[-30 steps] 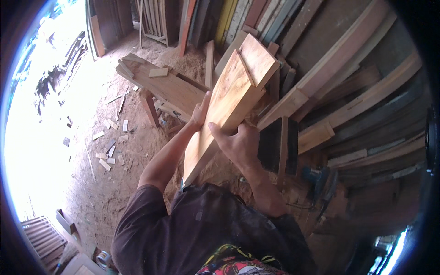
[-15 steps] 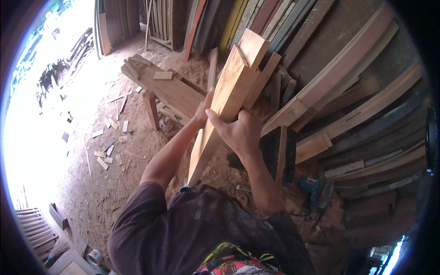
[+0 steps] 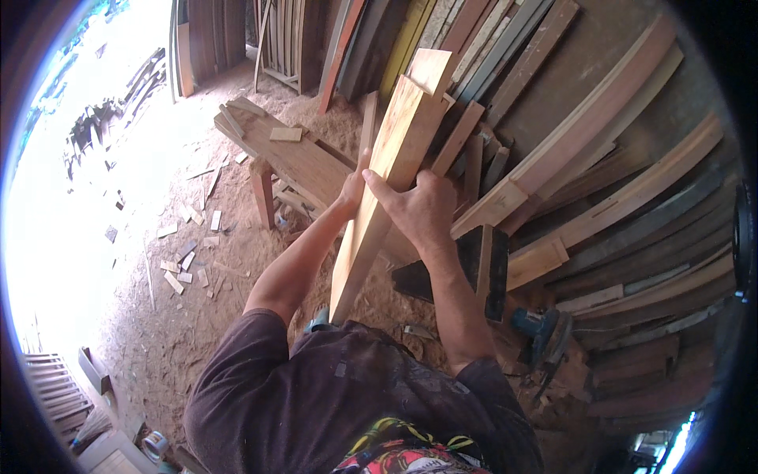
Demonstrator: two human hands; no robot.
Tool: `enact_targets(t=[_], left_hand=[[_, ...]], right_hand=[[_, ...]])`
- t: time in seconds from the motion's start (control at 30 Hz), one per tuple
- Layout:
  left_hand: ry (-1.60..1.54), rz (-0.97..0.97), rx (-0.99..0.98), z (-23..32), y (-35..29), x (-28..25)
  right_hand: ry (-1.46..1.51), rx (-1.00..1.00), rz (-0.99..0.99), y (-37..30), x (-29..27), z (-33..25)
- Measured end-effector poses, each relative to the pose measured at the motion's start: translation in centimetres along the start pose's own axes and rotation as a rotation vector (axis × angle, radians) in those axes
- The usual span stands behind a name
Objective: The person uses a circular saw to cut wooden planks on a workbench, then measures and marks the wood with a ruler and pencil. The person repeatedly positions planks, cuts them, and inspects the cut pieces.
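A long, thick wooden beam [image 3: 399,126] with a stepped, cut-down far end runs from near my waist up and away from me, over a workbench. My left hand [image 3: 354,192] grips its left side, the fingers partly hidden behind the wood. My right hand [image 3: 418,204] holds the right side, with the thumb lying across the top face and the other fingers curled out of sight. Just beyond my left hand, a narrow wooden strip [image 3: 369,118] stands beside the beam. The wooden workbench [image 3: 304,162] sits left of the beam, with a small flat block [image 3: 286,134] on it.
Wood offcuts [image 3: 186,253] lie scattered over the sawdust-covered floor at left. Long boards [image 3: 600,126] lean along the right side. A blue power tool [image 3: 537,324] rests low on the right, near a black angular object [image 3: 493,268]. Slatted frames [image 3: 59,395] stand at lower left.
The beam's far end has shifted slightly left, and the beam stands a little steeper in view. Both hands keep their hold, with the right hand slightly higher in view.
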State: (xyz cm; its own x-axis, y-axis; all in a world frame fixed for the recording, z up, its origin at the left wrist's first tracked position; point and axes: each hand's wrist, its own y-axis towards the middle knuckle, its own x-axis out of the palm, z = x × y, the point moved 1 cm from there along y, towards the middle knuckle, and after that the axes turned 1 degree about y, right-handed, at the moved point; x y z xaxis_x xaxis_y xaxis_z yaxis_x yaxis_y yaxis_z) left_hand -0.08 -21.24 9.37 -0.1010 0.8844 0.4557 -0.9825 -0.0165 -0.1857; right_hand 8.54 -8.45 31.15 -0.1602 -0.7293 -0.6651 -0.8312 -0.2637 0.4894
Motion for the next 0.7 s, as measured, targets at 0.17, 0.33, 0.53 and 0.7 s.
enact_targets(t=[0.17,0.33,0.53,0.7], left_hand=[[-0.020,-0.008,0.004,0.0,-0.1,-0.4],[-0.040,-0.010,0.001,0.0,-0.1,-1.1],[-0.093,-0.035,0.003,-0.5,0.4,-1.4],[-0.232,-0.118,0.018,-0.6,1.3,-2.8]], right_hand=[[-0.016,0.025,-0.020,-0.3,0.3,-0.1],[-0.039,0.057,-0.054,-0.3,0.4,-0.6],[-0.023,0.131,-0.095,-0.4,0.2,-0.6],[0.002,0.122,-0.095,-0.2,-0.1,-2.5]])
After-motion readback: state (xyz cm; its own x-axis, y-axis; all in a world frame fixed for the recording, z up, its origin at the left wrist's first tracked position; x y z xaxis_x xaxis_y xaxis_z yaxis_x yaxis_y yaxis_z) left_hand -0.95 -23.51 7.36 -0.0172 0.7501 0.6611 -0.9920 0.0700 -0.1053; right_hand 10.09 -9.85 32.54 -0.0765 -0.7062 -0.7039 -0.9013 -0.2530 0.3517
